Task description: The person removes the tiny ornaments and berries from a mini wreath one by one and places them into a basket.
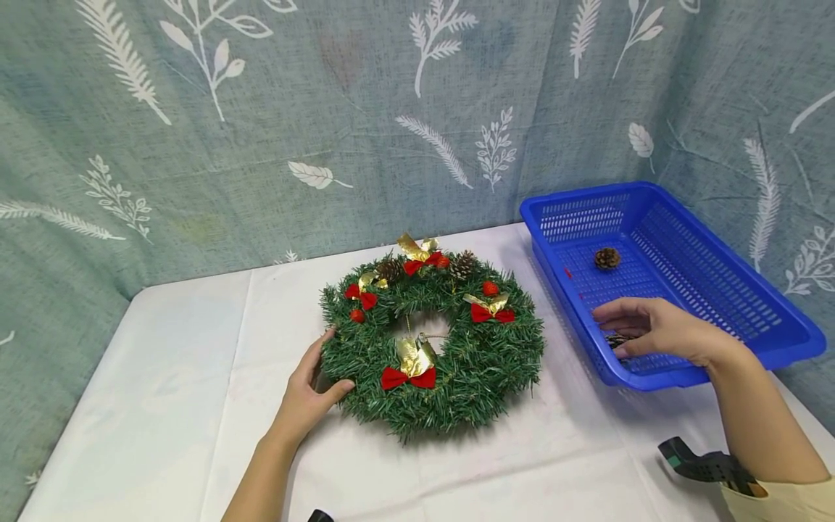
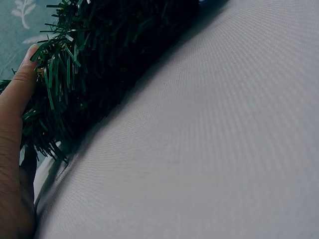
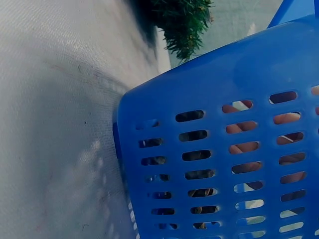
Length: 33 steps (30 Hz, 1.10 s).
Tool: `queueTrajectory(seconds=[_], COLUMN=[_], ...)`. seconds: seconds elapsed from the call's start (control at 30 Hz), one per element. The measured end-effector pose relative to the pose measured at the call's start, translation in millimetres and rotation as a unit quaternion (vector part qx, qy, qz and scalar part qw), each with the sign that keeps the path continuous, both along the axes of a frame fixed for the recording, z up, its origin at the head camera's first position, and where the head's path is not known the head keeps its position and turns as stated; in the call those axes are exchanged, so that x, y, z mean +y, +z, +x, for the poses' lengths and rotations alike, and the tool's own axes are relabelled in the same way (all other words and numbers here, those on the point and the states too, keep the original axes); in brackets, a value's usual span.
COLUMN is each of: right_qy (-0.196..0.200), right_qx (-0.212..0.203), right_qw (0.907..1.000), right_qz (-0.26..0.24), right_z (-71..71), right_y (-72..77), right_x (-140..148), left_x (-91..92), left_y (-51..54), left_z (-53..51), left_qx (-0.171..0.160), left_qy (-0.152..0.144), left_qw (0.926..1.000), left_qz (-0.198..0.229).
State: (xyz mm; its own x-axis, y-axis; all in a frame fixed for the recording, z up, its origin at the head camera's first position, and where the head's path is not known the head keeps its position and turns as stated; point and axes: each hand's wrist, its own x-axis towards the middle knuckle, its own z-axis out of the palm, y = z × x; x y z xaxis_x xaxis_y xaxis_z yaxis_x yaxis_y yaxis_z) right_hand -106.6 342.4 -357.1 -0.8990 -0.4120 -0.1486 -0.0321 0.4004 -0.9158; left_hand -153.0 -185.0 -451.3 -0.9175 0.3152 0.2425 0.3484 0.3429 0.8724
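A green Christmas wreath (image 1: 483,377) lies on the white table, trimmed with red bows, gold ribbons, red berries and two pine cones. My left hand (image 1: 306,395) holds its left edge between thumb and fingers; part of the fingers is hidden by the greenery. In the left wrist view the thumb (image 2: 22,84) lies against the wreath (image 2: 94,64). My right hand (image 1: 665,330) reaches into the blue basket (image 1: 561,304), thumb and fingers apart over a pine cone (image 1: 616,339) near its front left corner. The basket's slotted wall (image 3: 209,84) mostly hides this hand in the right wrist view.
Another pine cone (image 1: 607,258) sits farther back in the basket. The basket stands right of the wreath on the white tablecloth (image 1: 169,377). Behind the table hangs a grey-green curtain (image 1: 261,145) with white leaf prints.
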Motion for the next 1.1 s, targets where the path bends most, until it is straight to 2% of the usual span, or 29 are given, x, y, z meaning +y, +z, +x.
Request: queueTrajectory(seconds=[0.1, 0.33, 0.53, 0.83, 1.1], right_qy=[-0.007, -0.072, -0.083, -0.101, -0.153], right_qx=[0.001, 0.022, 0.038, 0.097, 0.117], right_qw=[1.0, 0.9969, 0.9953, 0.9896, 0.9812], right_qz=[0.004, 0.023, 0.032, 0.033, 0.016], right_z=[0.5, 2.2, 3.0, 6.6, 11.1], right_y=[1.1, 4.6, 5.4, 12.4, 18.8], right_x=[-0.9, -8.1, -9.8, -15.8, -22.3], left_x=[-0.5, -1.4, -0.2, 0.9, 0.3], left_y=[0.1, -0.9, -0.1, 0.8, 0.3], left_z=[0.3, -0.2, -0.3, 1.0, 0.7], left_qx=[0.001, 0.006, 0.007, 0.012, 0.014], left_qy=[0.003, 0.002, 0.003, 0.003, -0.002], left_qw=[1.0, 1.0, 0.9999, 0.9999, 0.9999], left_qz=[-0.005, -0.006, -0.011, -0.005, 0.0])
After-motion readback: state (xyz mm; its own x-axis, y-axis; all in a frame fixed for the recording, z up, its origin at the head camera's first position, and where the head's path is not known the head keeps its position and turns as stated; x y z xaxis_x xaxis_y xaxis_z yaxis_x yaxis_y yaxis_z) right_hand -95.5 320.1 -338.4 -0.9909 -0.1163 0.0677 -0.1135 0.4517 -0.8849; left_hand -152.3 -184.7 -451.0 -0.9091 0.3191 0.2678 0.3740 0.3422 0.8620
